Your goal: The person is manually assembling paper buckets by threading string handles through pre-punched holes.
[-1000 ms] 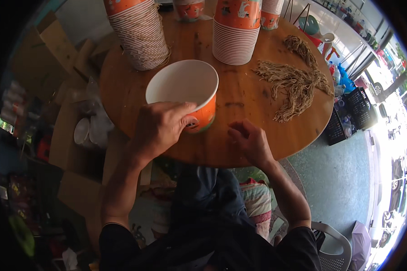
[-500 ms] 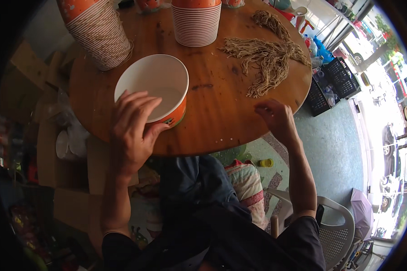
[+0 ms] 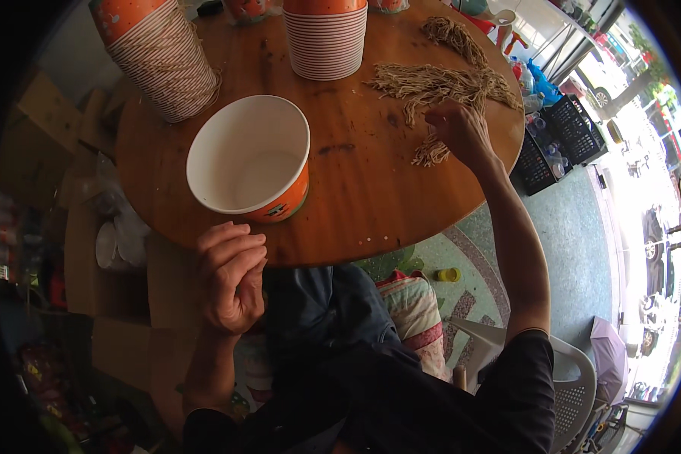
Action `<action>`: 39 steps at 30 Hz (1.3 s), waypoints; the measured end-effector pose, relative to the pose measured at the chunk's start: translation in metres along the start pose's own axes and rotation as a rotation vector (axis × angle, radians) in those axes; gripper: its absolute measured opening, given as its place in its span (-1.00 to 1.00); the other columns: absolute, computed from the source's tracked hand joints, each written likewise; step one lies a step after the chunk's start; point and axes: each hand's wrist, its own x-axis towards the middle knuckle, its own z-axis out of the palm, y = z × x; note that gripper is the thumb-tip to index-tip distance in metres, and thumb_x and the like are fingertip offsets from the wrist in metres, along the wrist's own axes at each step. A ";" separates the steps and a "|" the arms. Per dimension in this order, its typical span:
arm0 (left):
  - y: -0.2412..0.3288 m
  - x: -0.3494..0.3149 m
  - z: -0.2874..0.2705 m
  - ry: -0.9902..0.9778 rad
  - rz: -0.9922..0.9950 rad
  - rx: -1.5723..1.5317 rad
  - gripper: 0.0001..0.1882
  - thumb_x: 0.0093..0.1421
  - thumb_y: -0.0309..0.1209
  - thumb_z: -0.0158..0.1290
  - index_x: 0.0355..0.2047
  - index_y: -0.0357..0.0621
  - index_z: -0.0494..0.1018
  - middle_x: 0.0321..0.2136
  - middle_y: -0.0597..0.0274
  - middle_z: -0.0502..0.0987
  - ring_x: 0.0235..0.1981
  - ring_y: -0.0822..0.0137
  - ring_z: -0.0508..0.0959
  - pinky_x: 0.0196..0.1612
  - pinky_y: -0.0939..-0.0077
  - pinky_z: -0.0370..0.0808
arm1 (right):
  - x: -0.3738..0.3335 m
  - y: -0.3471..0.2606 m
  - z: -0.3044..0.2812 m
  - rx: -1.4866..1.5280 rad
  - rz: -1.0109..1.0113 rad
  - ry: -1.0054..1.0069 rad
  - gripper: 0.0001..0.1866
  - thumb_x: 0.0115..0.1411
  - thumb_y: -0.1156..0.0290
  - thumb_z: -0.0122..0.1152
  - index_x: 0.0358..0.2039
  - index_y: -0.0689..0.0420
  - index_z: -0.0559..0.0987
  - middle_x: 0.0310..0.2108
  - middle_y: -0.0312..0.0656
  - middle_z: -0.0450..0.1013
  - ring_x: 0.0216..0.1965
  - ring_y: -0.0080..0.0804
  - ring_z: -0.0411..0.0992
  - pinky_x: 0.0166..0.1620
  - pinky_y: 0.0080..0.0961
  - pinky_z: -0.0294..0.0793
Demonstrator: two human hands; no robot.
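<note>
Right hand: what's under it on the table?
From this view, the right hand overlaps a bundle of tan strings on the wooden table. Strands show above and lower left; directly beneath, they're covered, so contact can't be told.

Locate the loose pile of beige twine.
In the head view, the twine lies on the right side of the round wooden table, partly hidden by the right hand.

Daylight pours from the right, where the street [image 3: 654,250] is blown out white, while the wooden table [image 3: 348,197] sits in softer light, the cardboard box [image 3: 121,352] at left is shadowed, and the fisheye edges curve into black.
</note>
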 end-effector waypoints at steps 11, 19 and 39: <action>0.022 -0.004 0.042 -0.082 -0.061 -0.197 -0.75 0.17 -0.71 0.23 -0.16 -0.25 0.54 -0.23 0.11 0.66 -0.21 0.06 0.65 -0.12 0.27 0.66 | 0.049 0.055 0.048 0.040 0.359 -0.118 -0.70 0.13 0.11 0.37 -0.24 0.02 0.78 -0.11 -0.01 0.65 -0.05 -0.03 0.62 -0.02 -0.10 0.59; 0.019 -0.001 0.061 -0.122 -0.175 -0.310 -0.77 0.17 -0.73 0.23 -0.17 -0.28 0.55 -0.23 0.07 0.65 -0.22 0.05 0.65 -0.12 0.26 0.64 | 0.036 0.040 0.038 0.046 0.259 -0.015 -0.77 0.17 0.17 0.36 -0.25 -0.01 0.78 -0.13 -0.12 0.65 -0.07 -0.07 0.62 -0.03 -0.12 0.58; 0.059 0.024 0.114 -0.221 -0.269 -0.480 -0.65 0.16 -0.63 0.28 -0.03 -0.24 0.53 -0.13 0.00 0.60 -0.13 -0.02 0.62 -0.08 0.21 0.62 | 0.050 -0.097 -0.150 0.564 -0.017 0.626 -0.74 0.41 0.29 0.29 -0.09 0.23 0.73 -0.38 -0.29 0.63 -0.39 -0.59 0.56 -0.29 -0.56 0.52</action>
